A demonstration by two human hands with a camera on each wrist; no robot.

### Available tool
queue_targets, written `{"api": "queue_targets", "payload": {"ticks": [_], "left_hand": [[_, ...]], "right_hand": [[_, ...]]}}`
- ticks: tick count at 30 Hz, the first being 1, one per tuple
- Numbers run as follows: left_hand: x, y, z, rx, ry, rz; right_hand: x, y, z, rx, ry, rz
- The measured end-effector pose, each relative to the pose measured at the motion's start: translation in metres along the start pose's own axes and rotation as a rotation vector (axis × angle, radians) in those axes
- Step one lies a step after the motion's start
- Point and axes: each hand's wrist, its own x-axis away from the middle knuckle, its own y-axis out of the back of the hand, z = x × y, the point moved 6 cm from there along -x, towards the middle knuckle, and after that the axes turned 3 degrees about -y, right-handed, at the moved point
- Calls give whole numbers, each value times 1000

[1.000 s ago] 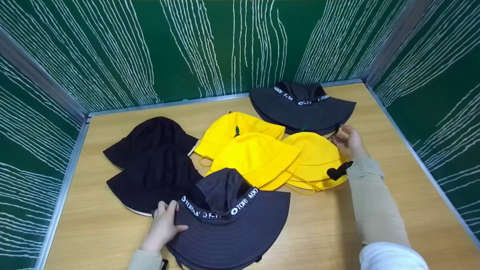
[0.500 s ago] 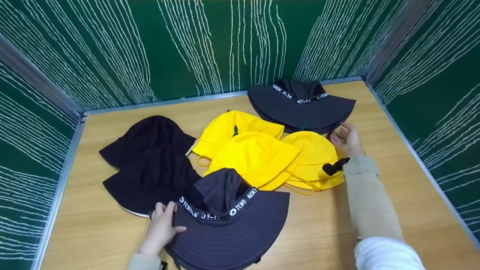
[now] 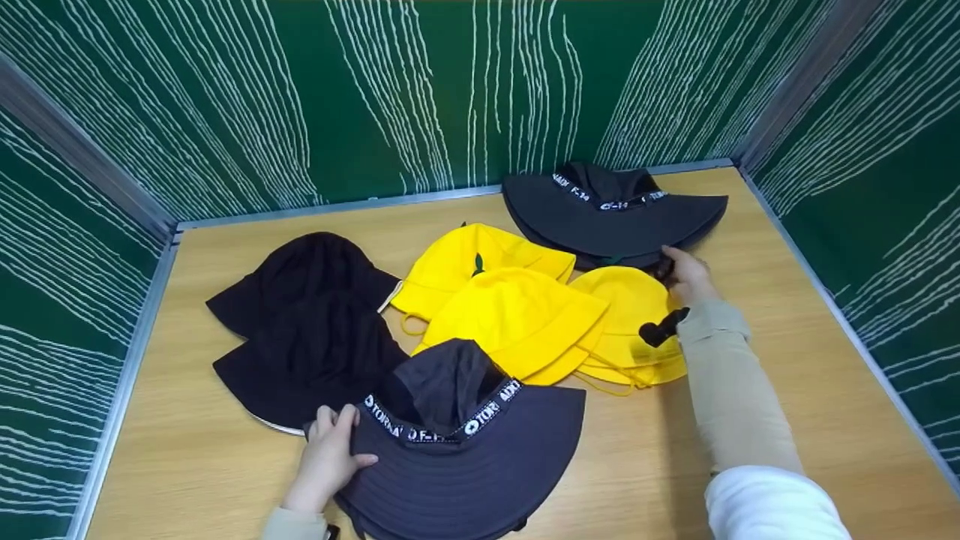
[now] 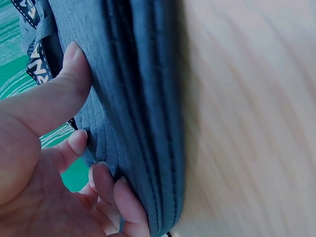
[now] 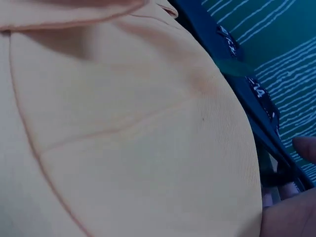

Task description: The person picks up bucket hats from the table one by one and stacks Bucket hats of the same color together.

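Note:
My left hand (image 3: 328,457) pinches the left edge of the front dark grey sun hat (image 3: 465,472), whose wide brim lies toward me. The left wrist view shows the thumb (image 4: 74,81) on one face of the stitched brim (image 4: 133,98), with fingers curled at its edge. At the back right my right hand (image 3: 686,274) holds the near right brim of another dark grey sun hat (image 3: 607,229). In the right wrist view its thumb (image 5: 305,148) and fingers lie on either side of that brim, partly cut off. A yellow hat (image 3: 622,307) lies just left of this hand.
Two more yellow hats (image 3: 517,315) overlap in the middle, with a cord loop showing. On the left, two black hats (image 3: 330,352) overlap. Green panels (image 3: 375,97) with white streaks enclose the wooden table (image 3: 157,420) behind and at both sides.
My right hand has shifted slightly left and onto the back hat's brim, whose right side has risen a little. My left hand keeps its hold on the front hat.

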Motion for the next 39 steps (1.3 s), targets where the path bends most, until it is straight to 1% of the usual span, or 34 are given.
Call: {"api": "queue_targets", "payload": {"ticks": [1, 5, 6, 8, 9, 11, 12, 13, 15, 18, 19, 23, 25, 28, 31, 33, 35, 39], "left_hand": [[0, 0, 0, 0, -3, 1], [0, 0, -1, 3, -2, 11], [0, 0, -1, 4, 0, 15], [0, 0, -1, 3, 1, 18], [1, 0, -1, 3, 1, 19], [1, 0, -1, 4, 1, 20], [2, -1, -1, 4, 1, 21], [2, -1, -1, 4, -1, 20], [3, -2, -1, 5, -2, 16], [3, -2, -1, 4, -11, 9], [3, -2, -1, 3, -15, 7], [3, -3, -3, 3, -22, 1], [3, -4, -3, 5, -18, 2], [3, -5, -3, 12, -3, 11], [4, -6, -3, 12, 5, 18], [5, -5, -2, 15, 8, 17], [6, -4, -2, 18, 13, 17], [5, -2, -1, 30, 18, 17]], "right_hand": [[1, -1, 1, 45, 10, -20], [2, -4, 5, 147, 57, -59], [2, -4, 7, 202, 79, -70], [2, -5, 9, 205, 103, -80], [3, -6, 9, 187, 111, -82], [4, -8, 10, 110, 123, -88], [5, -8, 11, 97, 134, -98], [5, -9, 11, 28, 136, -97], [6, -10, 11, -50, 141, -96], [9, -13, 12, -84, 141, -90], [9, -14, 11, -124, 134, -80], [13, -14, 15, -175, 153, -71], [15, -13, 20, -192, 190, -83], [19, -11, 29, -209, 272, -113], [24, -11, 37, -229, 349, -120], [28, -12, 41, -238, 385, -99], [33, -15, 43, -254, 404, -64], [44, -19, 43, -309, 410, 6]]}}
